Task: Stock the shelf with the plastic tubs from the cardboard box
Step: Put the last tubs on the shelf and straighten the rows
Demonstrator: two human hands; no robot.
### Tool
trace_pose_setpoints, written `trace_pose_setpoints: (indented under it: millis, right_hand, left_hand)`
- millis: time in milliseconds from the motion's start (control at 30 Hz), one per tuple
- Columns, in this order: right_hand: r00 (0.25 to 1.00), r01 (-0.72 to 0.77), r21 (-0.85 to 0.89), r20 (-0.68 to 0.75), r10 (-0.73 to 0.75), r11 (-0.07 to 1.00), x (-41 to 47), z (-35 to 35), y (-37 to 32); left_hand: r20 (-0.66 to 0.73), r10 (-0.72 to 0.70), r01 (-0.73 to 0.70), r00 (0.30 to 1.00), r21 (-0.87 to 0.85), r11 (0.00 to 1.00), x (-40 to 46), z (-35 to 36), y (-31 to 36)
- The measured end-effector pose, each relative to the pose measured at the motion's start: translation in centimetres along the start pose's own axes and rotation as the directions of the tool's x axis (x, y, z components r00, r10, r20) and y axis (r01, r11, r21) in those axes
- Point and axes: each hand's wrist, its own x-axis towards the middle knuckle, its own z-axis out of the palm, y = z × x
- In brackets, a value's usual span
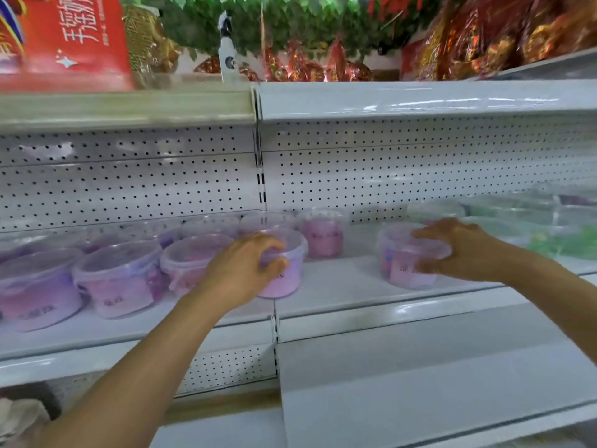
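Note:
On the white shelf [339, 286], my left hand [240, 270] grips a clear plastic tub with pink-purple contents [287, 270], standing at the joint between two shelf sections. My right hand [458, 250] holds a second purple tub [400, 260] further right on the same shelf, fingers curled over its lid and side. Several more purple tubs [119, 279] stand in rows to the left, and one [323, 236] sits behind near the pegboard. The cardboard box is not in view.
Greenish tubs [517, 218] crowd the right end of the shelf. A perforated back panel [387, 169] rises behind. The shelf above carries a red carton [64, 40] and foil-wrapped goods [484, 43]. A lower white shelf [420, 383] juts out beneath.

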Motion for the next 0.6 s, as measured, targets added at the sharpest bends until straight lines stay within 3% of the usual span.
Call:
trace_pose_setpoints:
  millis: [67, 167, 600]
  right_hand:
    - [0.998, 0.066, 0.086, -0.030, -0.064, 0.994, 0.0, 0.7, 0.7]
    - [0.971, 0.205, -0.010, -0.120, -0.204, 0.979, 1.1, 2.4, -0.1]
    - [0.912, 0.404, -0.042, -0.054, -0.406, 0.914, 4.0, 4.6, -5.4]
  left_hand:
    - [-0.033, -0.034, 0.033, 0.999, -0.017, 0.999, 0.1, 0.3, 0.2]
    - [-0.061, -0.059, 0.057, 0.996, -0.039, 0.998, 0.0, 0.3, 0.7]
    - [-0.069, -0.144, 0.135, 0.987, -0.125, 0.983, -0.2, 0.5, 1.2]
